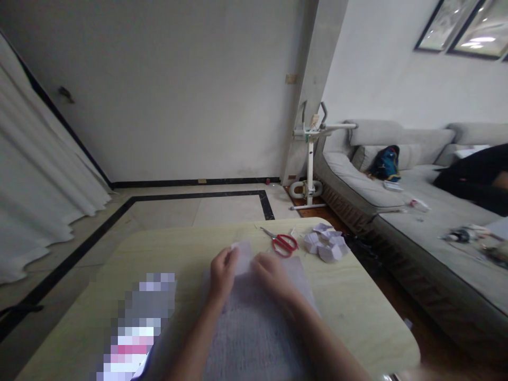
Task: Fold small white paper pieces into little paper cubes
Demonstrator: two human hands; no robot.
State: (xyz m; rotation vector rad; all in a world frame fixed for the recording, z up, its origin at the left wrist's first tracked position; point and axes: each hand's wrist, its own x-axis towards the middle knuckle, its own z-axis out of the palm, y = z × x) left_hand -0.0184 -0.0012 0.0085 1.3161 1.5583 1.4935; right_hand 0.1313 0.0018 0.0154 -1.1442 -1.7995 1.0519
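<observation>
Paper piece (pixel 243 255) at eleven o'clock on the sheet (pixel 254 338): our left hand (pixel 223 269) pinches it, our blurred right hand's (pixel 272 271) grip we cannot tell, and we should align edges before pressing.

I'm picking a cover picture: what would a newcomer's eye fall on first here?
Probably the red scissors, vivid on the pale table's far side, with folded papers clustered to their right. The bright pixelated patch at lower left competes with them. Next, at the centre, the left hand pinches a small paper over a large sheet, with the right hand blurred beside it.
</observation>
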